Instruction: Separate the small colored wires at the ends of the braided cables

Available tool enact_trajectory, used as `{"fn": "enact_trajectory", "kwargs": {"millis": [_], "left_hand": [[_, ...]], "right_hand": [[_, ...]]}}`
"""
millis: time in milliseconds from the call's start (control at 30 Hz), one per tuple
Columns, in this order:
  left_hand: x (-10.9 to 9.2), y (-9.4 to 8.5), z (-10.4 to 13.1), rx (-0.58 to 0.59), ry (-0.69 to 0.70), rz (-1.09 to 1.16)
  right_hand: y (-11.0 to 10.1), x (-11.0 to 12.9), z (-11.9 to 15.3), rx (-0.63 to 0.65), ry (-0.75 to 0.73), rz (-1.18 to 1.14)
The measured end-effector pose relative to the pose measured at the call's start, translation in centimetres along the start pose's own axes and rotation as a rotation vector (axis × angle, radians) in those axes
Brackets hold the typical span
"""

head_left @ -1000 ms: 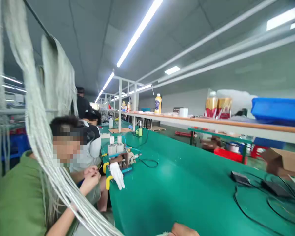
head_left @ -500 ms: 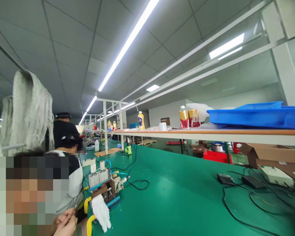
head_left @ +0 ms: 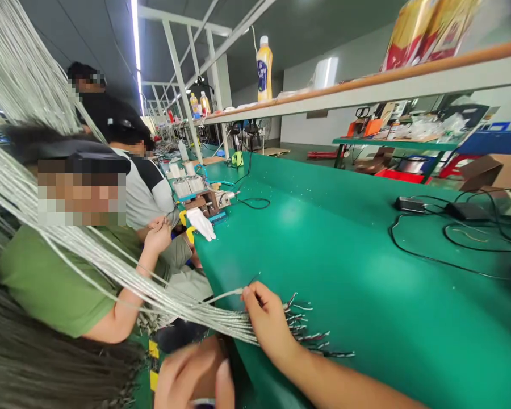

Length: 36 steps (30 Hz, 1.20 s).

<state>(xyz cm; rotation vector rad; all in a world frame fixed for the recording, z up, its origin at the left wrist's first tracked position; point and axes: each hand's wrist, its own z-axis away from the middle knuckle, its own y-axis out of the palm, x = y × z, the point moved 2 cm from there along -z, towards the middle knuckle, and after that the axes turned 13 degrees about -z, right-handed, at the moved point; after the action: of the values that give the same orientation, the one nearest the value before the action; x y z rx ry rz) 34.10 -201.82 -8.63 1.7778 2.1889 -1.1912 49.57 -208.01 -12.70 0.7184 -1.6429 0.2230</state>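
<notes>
My right hand reaches in from the lower right over the green table. Its thumb and index finger are pinched on the end of one thin whitish braided cable. Beneath this hand lies a bundle of such cables, their stripped dark and white wire ends fanned out on the table. At the bottom edge, off the table's near side, my left hand is curled and smeared by motion; whether it holds anything does not show.
Cable strands hang at left before a co-worker in a green shirt. Beyond stand a small bench machine and a white glove. Black adapters with cords lie on the green table. A shelf runs above.
The view has tilted down and shifted. Both my hands and the cable bundle now show; neither was in sight before. A co-worker's hands are now more visible, raised at chest height.
</notes>
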Motion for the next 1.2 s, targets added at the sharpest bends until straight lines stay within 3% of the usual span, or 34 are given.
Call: {"fn": "enact_trajectory", "kwargs": {"millis": [33,100,200,267,367,467,600,733,833,933,1033,1200], "left_hand": [[-0.6,0.9,-1.8,0.142,0.209,-0.078],[-1.3,3.4,-5.2,0.459,0.379,-0.168],[-1.0,6.6,-7.7,0.84,0.322,-0.276],[-0.4,7.6,-7.6,0.937,0.273,-0.275],[0.3,7.9,-6.3,0.917,0.202,-0.08],[0.7,7.9,-5.6,0.911,0.041,0.124],[0.8,8.6,-5.5,0.821,-0.09,0.145],[0.6,9.5,-4.7,0.561,-0.009,-0.057],[1.2,10.5,-3.5,0.434,0.027,-0.157],[2.3,11.3,-2.6,0.364,0.076,-0.189],[2.8,11.5,-2.0,0.284,0.1,-0.204],[2.9,11.2,-1.2,0.316,0.073,-0.167]], "right_hand": [[-0.1,0.1,0.1,0.004,0.0,-0.031],[-0.2,0.1,0.2,-0.014,0.005,-0.106],[-0.6,0.2,0.1,-0.098,0.044,-0.216],[-0.7,0.3,-0.1,-0.124,0.077,-0.255],[-0.7,0.5,-0.4,-0.11,0.115,-0.3],[-0.6,0.8,-0.5,-0.12,0.146,-0.398],[-0.3,1.0,0.1,-0.198,0.118,-0.339],[0.9,0.4,-0.4,-0.217,0.194,-0.162],[1.7,-0.2,-1.2,-0.297,0.262,-0.258],[1.9,-0.2,-1.5,-0.367,0.219,-0.277],[1.9,0.4,-1.2,-0.312,0.174,-0.236],[1.3,1.1,-0.9,-0.242,0.111,-0.334]]}}
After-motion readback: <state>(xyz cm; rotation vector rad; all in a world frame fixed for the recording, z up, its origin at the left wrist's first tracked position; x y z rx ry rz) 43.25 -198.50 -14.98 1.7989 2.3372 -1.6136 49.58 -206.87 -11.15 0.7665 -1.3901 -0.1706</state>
